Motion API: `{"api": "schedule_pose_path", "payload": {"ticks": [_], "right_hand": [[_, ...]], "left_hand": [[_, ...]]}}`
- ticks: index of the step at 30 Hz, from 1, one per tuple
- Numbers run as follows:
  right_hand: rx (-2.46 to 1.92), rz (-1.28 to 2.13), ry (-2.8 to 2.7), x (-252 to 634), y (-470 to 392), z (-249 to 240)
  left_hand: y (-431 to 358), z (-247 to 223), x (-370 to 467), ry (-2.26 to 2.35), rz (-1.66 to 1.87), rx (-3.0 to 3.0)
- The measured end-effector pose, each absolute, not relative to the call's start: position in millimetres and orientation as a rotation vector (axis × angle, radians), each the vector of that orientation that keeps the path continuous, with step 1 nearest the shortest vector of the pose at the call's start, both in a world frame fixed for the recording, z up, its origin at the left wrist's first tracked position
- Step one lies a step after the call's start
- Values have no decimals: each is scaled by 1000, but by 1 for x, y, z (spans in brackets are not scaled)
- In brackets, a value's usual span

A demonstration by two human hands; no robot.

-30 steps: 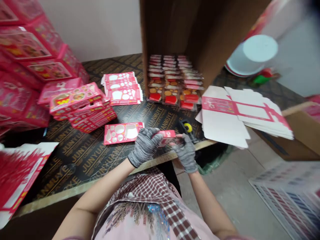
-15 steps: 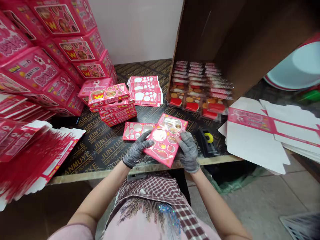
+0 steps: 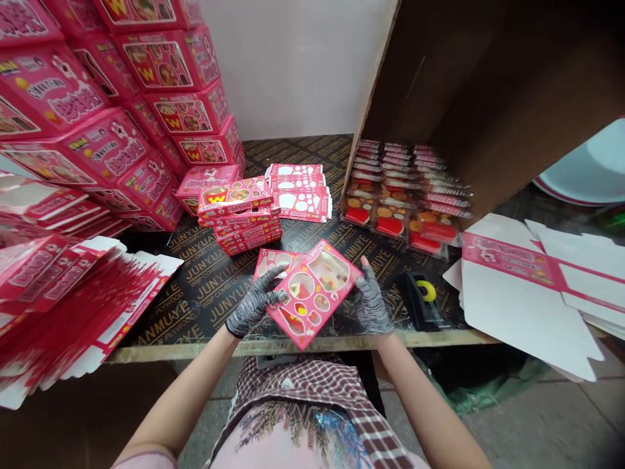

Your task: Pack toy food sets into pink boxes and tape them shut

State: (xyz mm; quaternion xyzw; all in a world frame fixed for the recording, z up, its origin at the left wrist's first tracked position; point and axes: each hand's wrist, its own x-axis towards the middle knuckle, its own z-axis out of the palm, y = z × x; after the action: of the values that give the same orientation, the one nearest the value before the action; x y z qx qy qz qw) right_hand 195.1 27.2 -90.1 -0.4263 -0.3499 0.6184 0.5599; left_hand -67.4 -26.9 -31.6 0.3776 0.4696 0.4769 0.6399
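Observation:
A flat pink box with clear windows (image 3: 315,293) is held tilted over the table's front edge. My left hand (image 3: 256,303), in a grey glove, grips its left side with the thumb on top. At its right side, my gloved right hand (image 3: 372,299) holds the edge, fingers partly hidden behind the box. Beneath and behind it lies a pink window card or box (image 3: 273,260) on the black table. A stack of filled pink boxes (image 3: 239,215) stands just behind to the left, beside a pile of pink cut-out cards (image 3: 300,192).
Large pink cartons (image 3: 112,143) tower at the left, above fanned pink sleeves (image 3: 73,312). An open brown carton (image 3: 415,78) holds rows of wrapped packs (image 3: 390,189). A black tape dispenser (image 3: 418,303) and white-and-pink flat cartons (image 3: 517,286) are at the right.
The held box has turned clockwise and tilted, with its windows now showing more clearly. The camera view has shifted, so the surroundings appear further right and lower.

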Motion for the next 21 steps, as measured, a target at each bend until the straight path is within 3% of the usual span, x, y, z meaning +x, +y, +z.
{"api": "schedule_pose_path", "payload": {"ticks": [5,9,14,18,21], "right_hand": [[-1076,1501,-1047,174,11,-103],[-1201,1258,-1067,205,27,-107],[-1179,1093,-1051,243,79,-74],[-1031,1174,-1161,206,128,-19],[-909,1234,-1295,148,172,25]], "left_hand": [[-40,-74,-39,1237,1270,1093],[-17,-97,-68,1619,1211,1352],[5,-113,-94,1832,1186,1375],[6,-92,-89,1844,1325,1494],[28,-36,-128,1976,1603,1562]]}}
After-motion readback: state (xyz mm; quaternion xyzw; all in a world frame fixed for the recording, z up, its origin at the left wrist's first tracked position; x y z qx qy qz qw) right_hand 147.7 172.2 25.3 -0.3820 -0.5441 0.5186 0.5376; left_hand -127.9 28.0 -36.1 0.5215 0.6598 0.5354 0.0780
